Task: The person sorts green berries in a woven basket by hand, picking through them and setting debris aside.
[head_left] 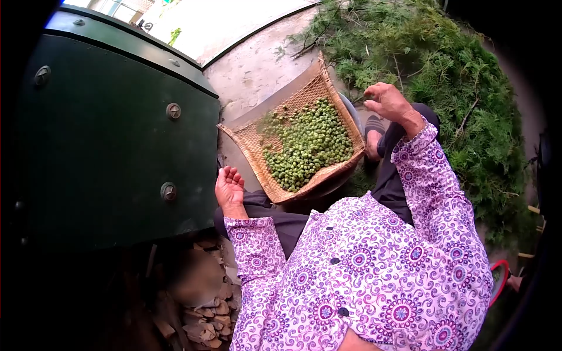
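A woven scoop-shaped basket (pixel 253 153) sits in front of my knees, tilted, with a heap of small round green pods or cones (pixel 310 140) spread over it. Part of a grey basin (pixel 351 111) shows beneath its right side. My left hand (pixel 230 188) is palm up by my left knee, left of the basket, fingers loosely curled and nothing visible in it. Above my right knee, just off the basket's right edge, my right hand (pixel 388 104) has its thumb and fingers drawn together. Whatever they may hold is too small to make out.
Cut evergreen branches (pixel 433 76) are piled along the right. A dark green metal box or cabinet (pixel 117 140) with round studs stands close on the left. Split firewood (pixel 211 319) lies at lower left. A red-rimmed object (pixel 499 281) is at right.
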Tool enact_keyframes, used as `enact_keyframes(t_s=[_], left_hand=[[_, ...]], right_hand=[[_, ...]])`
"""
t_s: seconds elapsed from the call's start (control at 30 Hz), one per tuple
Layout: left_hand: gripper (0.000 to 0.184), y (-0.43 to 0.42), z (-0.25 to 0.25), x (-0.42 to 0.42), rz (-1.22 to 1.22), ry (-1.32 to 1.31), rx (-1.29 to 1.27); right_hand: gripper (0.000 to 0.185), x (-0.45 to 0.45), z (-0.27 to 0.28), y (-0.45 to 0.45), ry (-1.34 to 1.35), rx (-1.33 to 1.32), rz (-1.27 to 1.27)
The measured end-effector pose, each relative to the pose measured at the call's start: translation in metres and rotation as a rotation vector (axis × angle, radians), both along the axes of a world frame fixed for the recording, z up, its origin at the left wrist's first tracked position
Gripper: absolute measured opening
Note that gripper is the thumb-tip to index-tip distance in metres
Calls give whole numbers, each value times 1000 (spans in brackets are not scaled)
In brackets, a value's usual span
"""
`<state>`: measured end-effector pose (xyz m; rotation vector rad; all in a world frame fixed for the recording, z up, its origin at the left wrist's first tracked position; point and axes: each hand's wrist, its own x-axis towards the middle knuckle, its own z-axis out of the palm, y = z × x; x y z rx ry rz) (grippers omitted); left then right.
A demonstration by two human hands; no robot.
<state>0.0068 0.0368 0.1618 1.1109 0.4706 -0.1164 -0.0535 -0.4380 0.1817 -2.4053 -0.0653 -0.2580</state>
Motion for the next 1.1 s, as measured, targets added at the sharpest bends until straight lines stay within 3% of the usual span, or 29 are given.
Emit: enact_keyframes(t_s=[0.4, 0.8, 1.1], left_hand=[[22, 18, 61, -46, 70, -185, -9], [21, 26, 72, -70, 98, -244, -158], [23, 33, 94, -85, 91, -311, -196]], right_hand=[[30, 9, -5, 2, -2, 34, 37], [28, 9, -5, 13, 40, 37, 112], [24, 19, -1, 18, 78, 299, 110]])
